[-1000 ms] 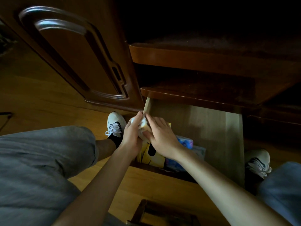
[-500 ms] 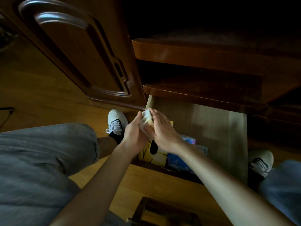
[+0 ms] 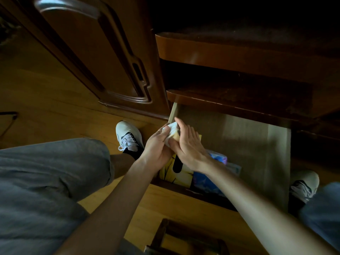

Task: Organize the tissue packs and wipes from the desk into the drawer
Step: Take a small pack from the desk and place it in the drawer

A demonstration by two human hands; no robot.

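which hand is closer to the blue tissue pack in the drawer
Right. The right hand is just above-left of the blue tissue pack, its wrist overlapping it. The left hand is farther left, beyond the yellow pack.

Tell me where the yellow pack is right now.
The yellow pack lies in the open drawer's front left corner, under both hands, with the blue pack beside it on the right.

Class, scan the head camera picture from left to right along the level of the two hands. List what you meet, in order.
Grey trouser leg → white shoe → left hand → small white pack held between both hands → right hand → blue pack in the drawer → bare drawer floor.
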